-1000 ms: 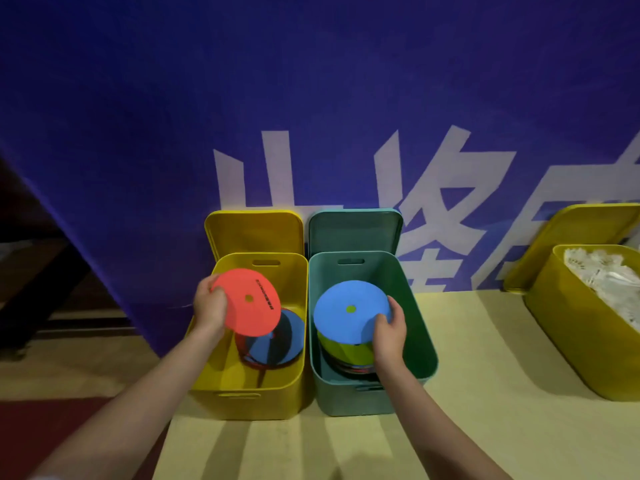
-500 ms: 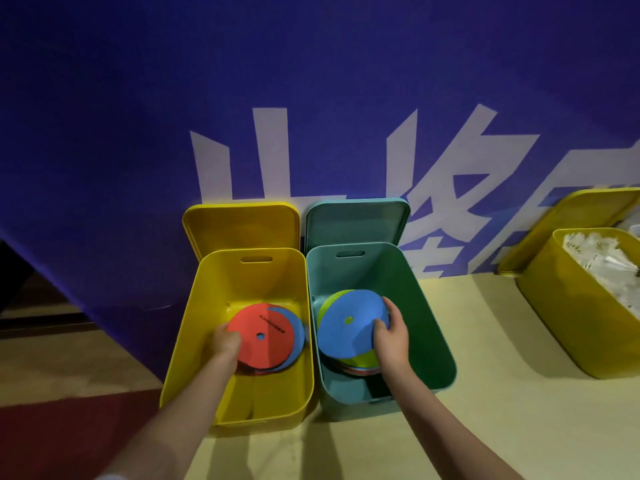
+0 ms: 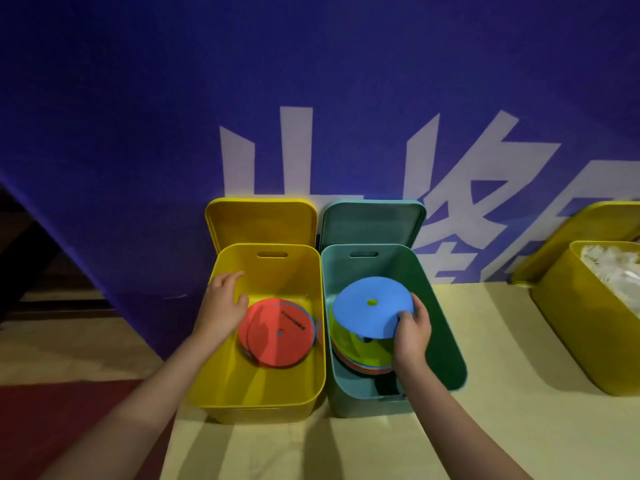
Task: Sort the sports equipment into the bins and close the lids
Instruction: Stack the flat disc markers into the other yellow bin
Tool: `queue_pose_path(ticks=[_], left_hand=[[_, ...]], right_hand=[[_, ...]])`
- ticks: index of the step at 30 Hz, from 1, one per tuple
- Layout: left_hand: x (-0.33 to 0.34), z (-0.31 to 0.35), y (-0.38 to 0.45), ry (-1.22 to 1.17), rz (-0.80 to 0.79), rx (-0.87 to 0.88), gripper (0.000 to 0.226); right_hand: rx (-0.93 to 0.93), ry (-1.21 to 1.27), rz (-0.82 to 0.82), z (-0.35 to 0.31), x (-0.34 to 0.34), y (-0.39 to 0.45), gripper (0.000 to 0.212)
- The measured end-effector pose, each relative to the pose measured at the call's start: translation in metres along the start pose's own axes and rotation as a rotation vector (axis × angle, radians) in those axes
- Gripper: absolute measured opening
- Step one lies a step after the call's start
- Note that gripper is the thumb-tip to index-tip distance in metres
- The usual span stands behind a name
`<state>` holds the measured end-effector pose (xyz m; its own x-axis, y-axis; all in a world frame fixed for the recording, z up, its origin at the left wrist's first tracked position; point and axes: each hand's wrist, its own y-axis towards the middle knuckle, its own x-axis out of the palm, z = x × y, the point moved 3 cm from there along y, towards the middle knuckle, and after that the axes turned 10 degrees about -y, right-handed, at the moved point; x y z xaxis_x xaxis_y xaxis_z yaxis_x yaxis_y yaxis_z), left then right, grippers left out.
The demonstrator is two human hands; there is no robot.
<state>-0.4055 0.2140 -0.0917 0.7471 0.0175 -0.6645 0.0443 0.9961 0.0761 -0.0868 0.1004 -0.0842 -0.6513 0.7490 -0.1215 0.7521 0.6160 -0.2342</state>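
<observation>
— Yellow bin (image 3: 263,393), what's in it?
— A red disc (image 3: 277,336) lying flat on other discs, in the middle of the frame. It has a small dark line of writing, too blurry to read.
— And the left hand (image 3: 221,306)?
— Fingers loose and spread, holding nothing, just beside the red disc.
— The right hand (image 3: 412,336)?
— It pinches the edge of a blue disc (image 3: 372,306), tilted over a stack in the teal bin (image 3: 440,327).
— The lids?
— Both stand up behind. White letters (image 3: 450,188) on the blue wall are cut off.
</observation>
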Motion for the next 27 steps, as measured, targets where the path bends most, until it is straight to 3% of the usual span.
queue_pose_path(ticks=[2,5,9,12,16,20,23,27], left_hand=[[-0.025,-0.005,-0.002,0.049,0.001,0.073,0.047],[-0.039,-0.015,-0.006,-0.031,0.021,0.025,0.051],[-0.034,-0.012,-0.010,-0.072,0.094,0.114,0.051],[-0.038,-0.022,-0.008,0.033,0.210,0.041,0.045],[-0.033,-0.049,-0.002,-0.079,0.061,-0.210,0.041],[-0.031,-0.048,-0.003,-0.165,0.107,-0.154,0.035],[-0.028,-0.052,-0.002,-0.184,0.103,-0.177,0.036],[-0.030,-0.059,-0.002,-0.242,0.094,-0.154,0.036]], right_hand=[[-0.046,0.022,-0.037,-0.012,0.016,-0.009,0.045],[-0.104,-0.035,-0.170,-0.024,0.057,-0.021,0.043],[-0.213,-0.331,-0.395,-0.023,0.125,-0.036,0.048],[-0.288,-0.547,-0.469,-0.012,0.161,-0.046,0.052],[-0.194,-0.656,-0.488,0.025,0.185,-0.044,0.052],[-0.067,-0.720,-0.538,0.058,0.194,-0.040,0.043],[-0.053,-0.935,-0.624,0.094,0.206,-0.021,0.060],[-0.056,-1.087,-0.555,0.099,0.204,-0.027,0.082]])
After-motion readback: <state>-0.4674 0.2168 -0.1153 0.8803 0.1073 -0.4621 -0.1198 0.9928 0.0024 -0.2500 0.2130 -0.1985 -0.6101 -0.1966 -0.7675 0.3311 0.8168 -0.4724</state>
